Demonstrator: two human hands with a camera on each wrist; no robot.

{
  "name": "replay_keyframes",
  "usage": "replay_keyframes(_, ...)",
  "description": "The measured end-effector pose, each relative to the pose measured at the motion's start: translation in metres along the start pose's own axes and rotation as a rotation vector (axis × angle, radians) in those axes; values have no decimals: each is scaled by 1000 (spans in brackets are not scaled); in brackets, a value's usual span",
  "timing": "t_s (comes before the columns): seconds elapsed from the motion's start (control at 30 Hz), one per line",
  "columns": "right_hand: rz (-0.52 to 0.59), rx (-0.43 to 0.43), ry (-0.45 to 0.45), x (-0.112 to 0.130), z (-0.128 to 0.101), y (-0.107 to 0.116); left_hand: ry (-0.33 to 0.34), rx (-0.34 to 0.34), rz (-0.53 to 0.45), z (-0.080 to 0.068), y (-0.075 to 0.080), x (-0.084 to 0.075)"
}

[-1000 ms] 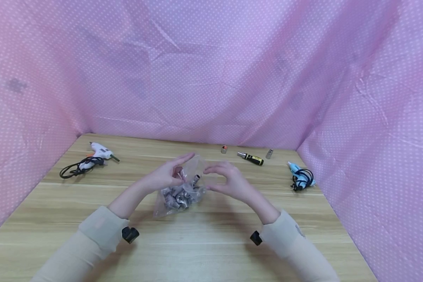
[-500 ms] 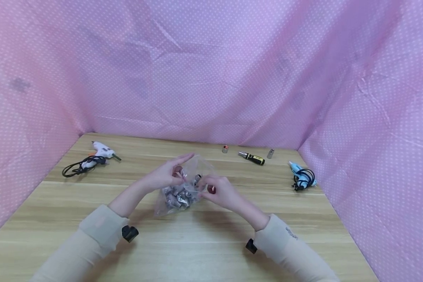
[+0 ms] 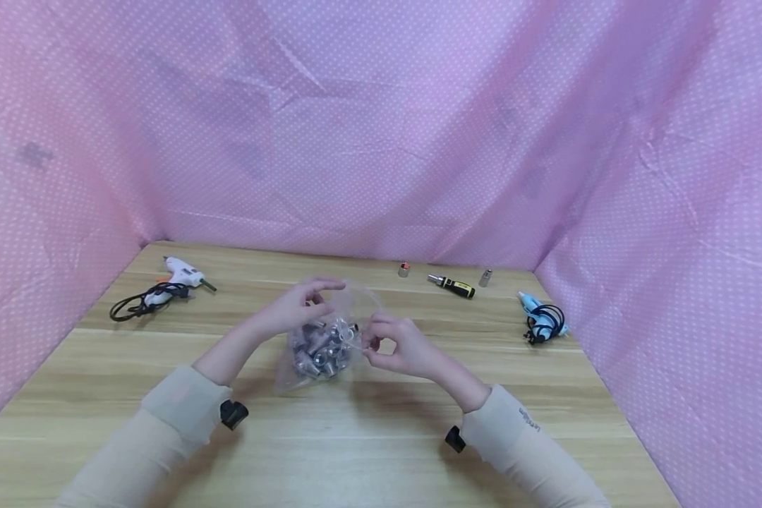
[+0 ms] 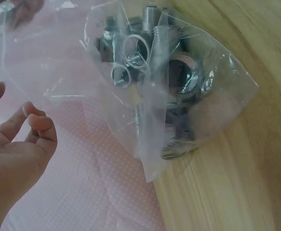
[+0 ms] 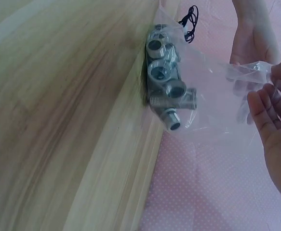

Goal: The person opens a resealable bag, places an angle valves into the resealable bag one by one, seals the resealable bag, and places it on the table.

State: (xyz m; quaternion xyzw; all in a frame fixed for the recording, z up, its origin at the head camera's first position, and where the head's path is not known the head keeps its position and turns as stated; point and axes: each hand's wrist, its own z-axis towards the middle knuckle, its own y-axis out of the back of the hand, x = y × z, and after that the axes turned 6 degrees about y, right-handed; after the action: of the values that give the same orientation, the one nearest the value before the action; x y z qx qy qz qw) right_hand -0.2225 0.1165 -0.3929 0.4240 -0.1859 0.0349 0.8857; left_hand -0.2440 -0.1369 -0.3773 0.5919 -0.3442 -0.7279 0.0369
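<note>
Both hands pinch the mouth of a bag of metal fittings above the table.

The left hand (image 3: 292, 315) pinches the bag (image 3: 327, 339) rim at about 11 o'clock; the right hand (image 3: 396, 343), open and apart a second ago, has closed in and now pinches the rim at 3 o'clock. The fittings (image 4: 167, 79) hang bunched at the bottom, touching the table (image 3: 368, 451). I judge the mouth is being drawn apart. A screwdriver (image 3: 452, 285) lies at 1 o'clock, glue guns at 10 (image 3: 178, 271) and 2 (image 3: 540, 314).
</note>
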Motion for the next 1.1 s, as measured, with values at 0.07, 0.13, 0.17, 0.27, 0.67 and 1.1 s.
replay_keyframes(0.07,15,6,22,3,0,2,12,-18,12,2,-1,2)
replay_keyframes(0.13,33,9,39,8,3,5,20,-17,-14,6,-2,6)
replay_keyframes(0.17,45,10,48,12,5,8,22,-13,-41,9,-3,9)
replay_keyframes(0.27,68,15,70,24,11,15,-53,-18,-21,18,-6,16)
replay_keyframes(0.67,83,38,37,-1,-3,15,-198,-165,198,39,-3,24)
replay_keyframes(1.1,-14,-87,40,28,18,51,-320,-267,205,29,27,9)
